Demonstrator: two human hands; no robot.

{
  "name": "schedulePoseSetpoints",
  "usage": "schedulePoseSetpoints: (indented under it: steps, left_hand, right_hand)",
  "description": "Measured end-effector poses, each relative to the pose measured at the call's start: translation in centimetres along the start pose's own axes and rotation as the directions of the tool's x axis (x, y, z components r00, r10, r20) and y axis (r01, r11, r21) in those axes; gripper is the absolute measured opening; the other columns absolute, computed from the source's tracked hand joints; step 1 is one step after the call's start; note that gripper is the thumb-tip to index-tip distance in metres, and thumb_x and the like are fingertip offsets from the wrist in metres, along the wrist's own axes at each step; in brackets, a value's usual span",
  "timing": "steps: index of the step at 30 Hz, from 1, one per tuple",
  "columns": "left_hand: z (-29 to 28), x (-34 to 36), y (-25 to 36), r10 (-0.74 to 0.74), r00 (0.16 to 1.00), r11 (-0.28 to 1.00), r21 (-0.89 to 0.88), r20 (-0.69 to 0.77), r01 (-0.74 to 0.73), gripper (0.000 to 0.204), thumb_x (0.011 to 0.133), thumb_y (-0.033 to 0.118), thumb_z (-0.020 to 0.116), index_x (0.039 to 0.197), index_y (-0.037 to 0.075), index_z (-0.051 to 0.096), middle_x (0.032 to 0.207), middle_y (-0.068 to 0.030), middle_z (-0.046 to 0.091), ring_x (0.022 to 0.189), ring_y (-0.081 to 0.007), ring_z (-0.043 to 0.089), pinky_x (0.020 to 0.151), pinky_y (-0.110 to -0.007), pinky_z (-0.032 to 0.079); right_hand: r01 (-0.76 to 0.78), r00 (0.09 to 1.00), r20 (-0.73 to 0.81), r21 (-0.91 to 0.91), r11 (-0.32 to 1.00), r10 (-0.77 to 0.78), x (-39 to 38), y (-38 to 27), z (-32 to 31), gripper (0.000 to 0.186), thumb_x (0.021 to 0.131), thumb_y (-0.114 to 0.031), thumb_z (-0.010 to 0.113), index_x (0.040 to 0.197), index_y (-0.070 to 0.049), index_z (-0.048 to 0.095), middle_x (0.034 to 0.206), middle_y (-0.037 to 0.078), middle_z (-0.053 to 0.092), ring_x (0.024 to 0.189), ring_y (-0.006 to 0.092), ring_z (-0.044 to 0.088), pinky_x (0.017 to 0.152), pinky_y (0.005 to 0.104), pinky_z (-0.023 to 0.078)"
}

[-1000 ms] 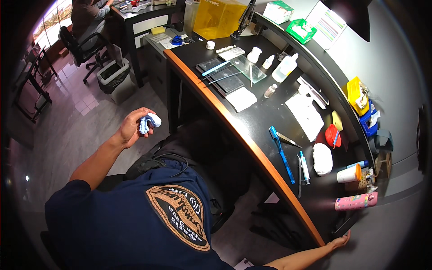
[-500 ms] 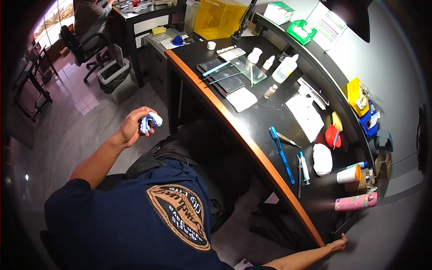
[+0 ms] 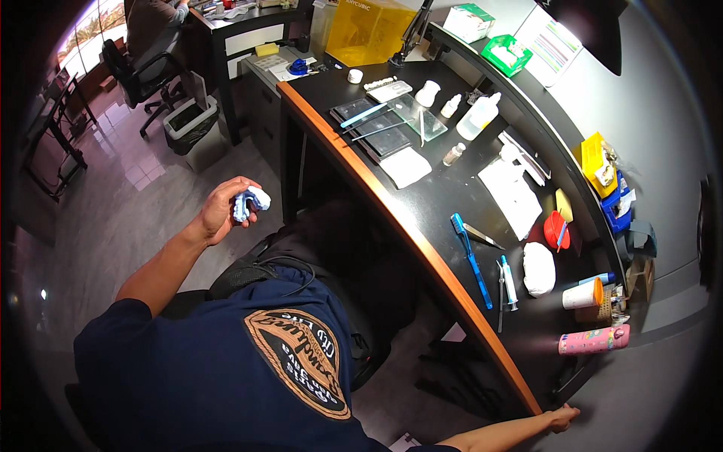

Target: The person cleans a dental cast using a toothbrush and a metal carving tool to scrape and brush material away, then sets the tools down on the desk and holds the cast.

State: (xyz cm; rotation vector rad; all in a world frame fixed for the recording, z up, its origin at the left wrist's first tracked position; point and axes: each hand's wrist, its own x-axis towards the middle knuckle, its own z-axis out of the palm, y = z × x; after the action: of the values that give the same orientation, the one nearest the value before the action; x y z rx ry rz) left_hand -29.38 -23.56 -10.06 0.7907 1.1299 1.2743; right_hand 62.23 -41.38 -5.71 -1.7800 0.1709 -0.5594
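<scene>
My left hand (image 3: 220, 211) is raised left of the desk, its fingers and thumb wrapped round a small horseshoe-shaped dental cast (image 3: 251, 202), pale blue and white. At the desk's near right corner is my right hand (image 3: 561, 418), its fingers curled. Whether anything is inside them is too small to make out. On the desktop closest to that hand lies a pink patterned bottle (image 3: 594, 340). Beyond it are a white and orange tub (image 3: 583, 294), a white rounded lump (image 3: 538, 270), a syringe (image 3: 510, 284) and a blue toothbrush (image 3: 472, 260).
The black desk (image 3: 422, 215) has an orange-brown front edge. Glass bottles, a folded white cloth (image 3: 405, 166), a red bowl (image 3: 556, 230) and papers lie on it. A raised shelf with coloured bins runs behind. A trash bin (image 3: 192, 128) and another person (image 3: 154, 30) are at far left.
My right hand has curled in; the finger that pointed up no longer sticks out. My left hand keeps the dental cast in nearly the same place.
</scene>
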Motion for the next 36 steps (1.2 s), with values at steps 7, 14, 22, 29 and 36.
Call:
schedulePoseSetpoints:
  steps: [7, 14, 22, 29, 36]
  left_hand:
    - [0.0, 0.2, 0.0, 0.008, 1.000, 1.000, -0.007, 0.007, -0.008, 0.027, 0.103, 0.030, 0.047, 0.110, 0.007, 0.061, 0.085, -0.0076, 0.068, 0.063, -0.0138, 0.065, 0.049, -0.025, 0.049]
    - [-0.2, -0.1, 0.2, 0.010, 1.000, 1.000, -0.016, -0.003, -0.010, 0.027, 0.103, 0.031, 0.049, 0.110, 0.007, 0.061, 0.085, -0.0076, 0.068, 0.063, -0.0137, 0.064, 0.049, -0.025, 0.048]
    - [-0.4, -0.2, 0.4, 0.011, 1.000, 1.000, -0.012, -0.010, -0.011, 0.027, 0.103, 0.029, 0.048, 0.109, 0.006, 0.061, 0.086, -0.0082, 0.067, 0.065, -0.0143, 0.064, 0.052, -0.026, 0.049]
    - [-0.6, -0.5, 0.3, 0.012, 1.000, 1.000, -0.010, -0.028, -0.013, 0.027, 0.103, 0.029, 0.047, 0.109, 0.007, 0.061, 0.086, -0.0077, 0.067, 0.065, -0.0138, 0.064, 0.052, -0.026, 0.049]
    - [-0.4, 0.0, 0.2, 0.014, 1.000, 1.000, -0.012, 0.000, -0.014, 0.027, 0.103, 0.030, 0.048, 0.109, 0.008, 0.061, 0.087, -0.0074, 0.068, 0.064, -0.0135, 0.064, 0.051, -0.025, 0.049]
  right_hand:
    - [-0.027, 0.999, -0.048, -0.007, 1.000, 0.027, -1.5, -0.6, -0.8, 0.046, 0.080, -0.047, 0.054, 0.067, -0.012, 0.080, 0.083, 0.015, 0.077, 0.092, 0.0302, 0.069, 0.089, 0.0426, 0.051]
    - [-0.003, 0.998, -0.056, -0.033, 0.999, 0.001, -0.9, -0.3, -0.2, 0.046, 0.081, -0.047, 0.055, 0.068, -0.011, 0.081, 0.086, 0.016, 0.076, 0.096, 0.0305, 0.069, 0.089, 0.0430, 0.052]
    - [-0.160, 0.986, 0.095, 0.349, 0.924, 0.135, 2.2, 1.7, 0.0, 0.046, 0.088, -0.039, 0.054, 0.082, -0.002, 0.080, 0.099, 0.014, 0.076, 0.099, 0.0269, 0.069, 0.081, 0.0383, 0.057]
    - [-0.169, 0.981, 0.152, 0.371, 0.913, 0.120, -1.6, -0.2, -0.8, 0.046, 0.092, -0.035, 0.051, 0.094, 0.002, 0.078, 0.103, 0.013, 0.074, 0.097, 0.0266, 0.068, 0.079, 0.0369, 0.057]
    - [-0.105, 0.988, 0.145, 0.336, 0.936, 0.058, -0.4, 0.3, -1.6, 0.043, 0.089, -0.034, 0.053, 0.088, -0.001, 0.079, 0.100, 0.010, 0.075, 0.099, 0.0240, 0.067, 0.080, 0.0345, 0.056]
